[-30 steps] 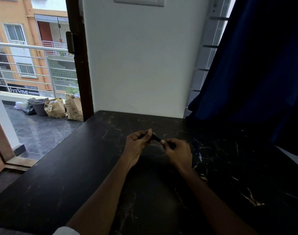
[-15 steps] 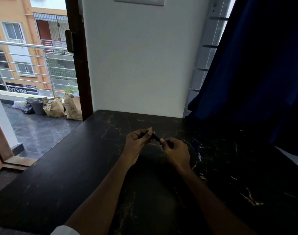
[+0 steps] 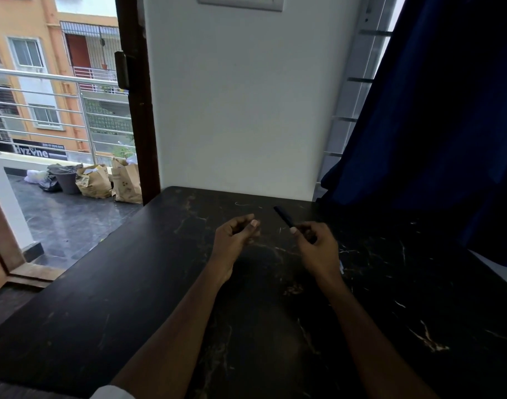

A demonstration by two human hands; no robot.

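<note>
1. The black table point(image 3: 131, 312), with pale marble-like veins and scratches, fills the lower half of the view. Its near edge and right side are cut off.
2. A dark blue curtain point(image 3: 448, 110) hangs beyond the table's far right corner and reaches down to the tabletop. It hides most of the barred window point(image 3: 347, 119) behind it.
3. A plain white wall point(image 3: 240, 110) stands against the table's far edge. A pale plate point(image 3: 240, 1) at its top is cropped by the frame.
4. Left of the table, past a dark wooden door frame point(image 3: 137, 110), lies a wet balcony with a metal railing point(image 3: 59, 79).
5. On the balcony floor, beyond the table's far left corner, brown paper bags point(image 3: 125, 182) stand beside a dark bucket point(image 3: 68, 181).
6. The left hand point(image 3: 235, 240) hovers over the middle of the table, fingers curled towards the thumb. Whether it grasps anything small cannot be told.
7. The right hand point(image 3: 318, 246), just to the right of the left hand and apart from it, pinches one end of a slim black stick point(image 3: 284, 216) between thumb and fingers.
8. The stick slants up and away over the table's far part. It could be a pen or a marker, but its lower end is buried in the fingers.
9. A tiny blue-white speck point(image 3: 341, 267) on the table beside the right wrist is too small to identify.
</note>
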